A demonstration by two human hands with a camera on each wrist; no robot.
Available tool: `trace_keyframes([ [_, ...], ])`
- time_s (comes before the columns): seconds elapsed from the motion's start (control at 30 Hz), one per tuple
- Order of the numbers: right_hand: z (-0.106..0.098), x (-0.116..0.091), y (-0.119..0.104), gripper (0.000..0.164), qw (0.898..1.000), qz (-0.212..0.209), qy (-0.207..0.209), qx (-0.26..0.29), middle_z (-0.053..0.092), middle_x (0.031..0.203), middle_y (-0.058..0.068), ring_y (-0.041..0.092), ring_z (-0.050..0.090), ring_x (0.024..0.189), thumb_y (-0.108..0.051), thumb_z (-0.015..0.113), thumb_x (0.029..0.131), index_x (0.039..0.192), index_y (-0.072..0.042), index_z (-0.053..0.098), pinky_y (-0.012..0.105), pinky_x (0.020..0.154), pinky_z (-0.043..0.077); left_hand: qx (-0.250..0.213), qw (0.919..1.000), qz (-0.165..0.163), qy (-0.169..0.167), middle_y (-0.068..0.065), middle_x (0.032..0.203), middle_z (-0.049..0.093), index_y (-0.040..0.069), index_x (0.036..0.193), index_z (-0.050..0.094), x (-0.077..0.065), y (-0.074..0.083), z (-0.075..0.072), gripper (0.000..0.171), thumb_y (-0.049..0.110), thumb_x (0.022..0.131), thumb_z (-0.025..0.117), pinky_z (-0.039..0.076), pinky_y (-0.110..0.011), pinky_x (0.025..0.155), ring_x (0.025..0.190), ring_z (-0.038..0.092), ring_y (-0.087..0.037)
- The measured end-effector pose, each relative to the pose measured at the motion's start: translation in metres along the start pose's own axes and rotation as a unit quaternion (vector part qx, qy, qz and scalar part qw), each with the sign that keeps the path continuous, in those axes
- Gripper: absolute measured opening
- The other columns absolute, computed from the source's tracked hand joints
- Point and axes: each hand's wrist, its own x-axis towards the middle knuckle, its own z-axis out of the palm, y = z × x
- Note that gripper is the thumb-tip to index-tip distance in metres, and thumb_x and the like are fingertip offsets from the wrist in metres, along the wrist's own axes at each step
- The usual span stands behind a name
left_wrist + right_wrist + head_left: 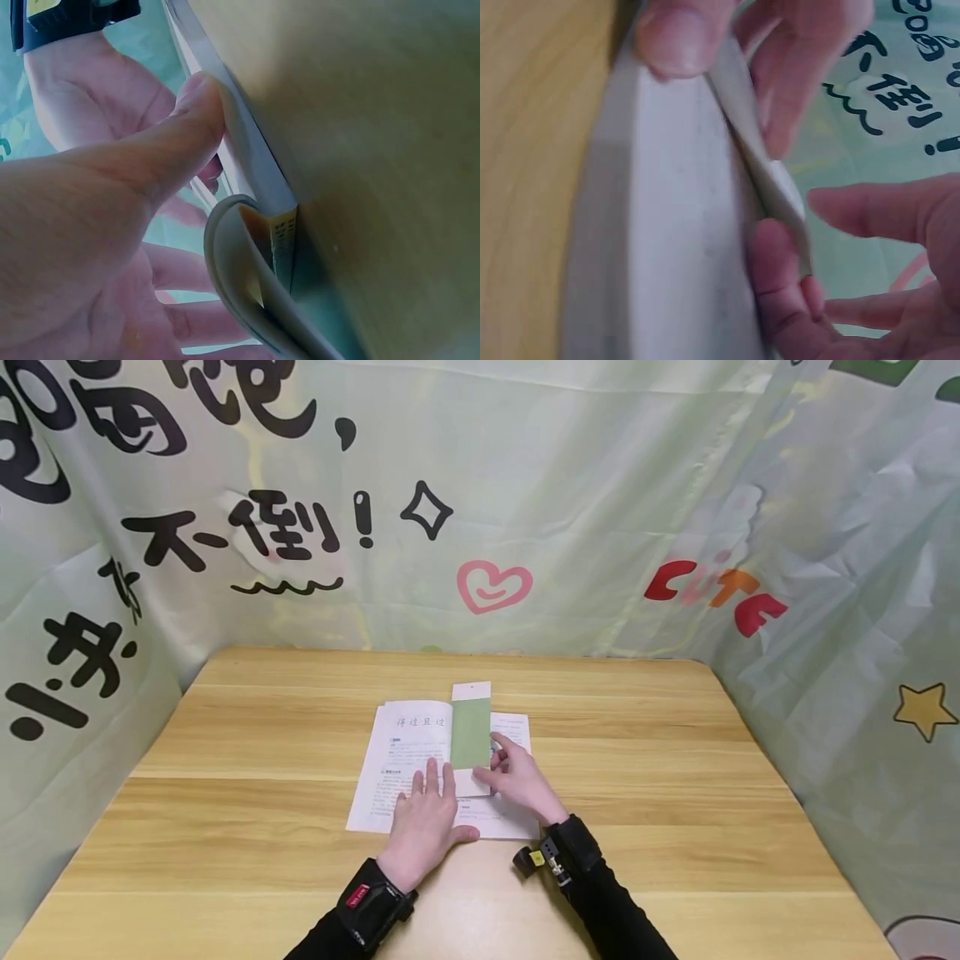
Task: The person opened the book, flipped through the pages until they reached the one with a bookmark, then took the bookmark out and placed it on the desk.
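An open book [416, 727] lies on the table, printed pages up. Along its middle fold stands a long green bookmark [471, 735] with white ends, its top reaching past the book's upper edge. My right hand [517, 781] pinches the bookmark near its lower right; in the right wrist view the bookmark [780, 195] is between thumb and fingers. My left hand [423, 818] rests on the left page with fingers spread. Its thumb [199, 112] lies along the book's near edge in the left wrist view, where the page stack [259, 165] shows and one side curls up.
The wooden table [660, 760] carries the book near its middle. A pale green printed cloth [585, 510] hangs behind the table and along both sides. Black bands with cameras sit on both wrists, the right one's camera [527, 862] sticking out over the table.
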Motion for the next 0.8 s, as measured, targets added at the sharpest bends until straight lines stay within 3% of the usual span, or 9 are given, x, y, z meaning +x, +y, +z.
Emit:
trace_keyframes([
  [0.17,0.004,0.004,0.003,0.082,0.999,-0.006,0.008,-0.031,0.056,0.089,0.012,0.013,0.056,0.062,-0.005,0.074,0.078,0.145,0.010,0.030,0.025,0.052,0.049,0.003,1.0000,-0.003,0.007,-0.035,0.135,0.045,-0.009,0.136,0.046,-0.001,0.001,0.002,0.101,0.061,0.067,0.070,0.053,-0.060,0.078,0.115,0.050,-0.049],
  [0.47,0.002,0.005,0.006,0.082,0.999,-0.024,0.009,-0.021,0.056,0.089,0.013,0.012,0.057,0.059,-0.001,0.074,0.076,0.146,0.006,0.032,0.026,0.050,0.051,0.005,0.9999,-0.002,0.016,-0.035,0.135,0.046,-0.010,0.135,0.047,0.001,0.000,0.003,0.100,0.060,0.067,0.070,0.053,-0.060,0.076,0.115,0.050,-0.048],
  [0.8,-0.023,-0.003,0.022,0.079,1.000,-0.005,-0.004,-0.004,0.053,0.089,0.012,0.012,0.052,0.058,0.004,0.073,0.077,0.146,0.003,0.035,0.023,0.048,0.047,0.006,1.0000,-0.005,0.001,-0.034,0.137,0.044,-0.009,0.137,0.046,0.002,-0.001,0.003,0.102,0.062,0.067,0.069,0.052,-0.060,0.079,0.117,0.049,-0.048],
])
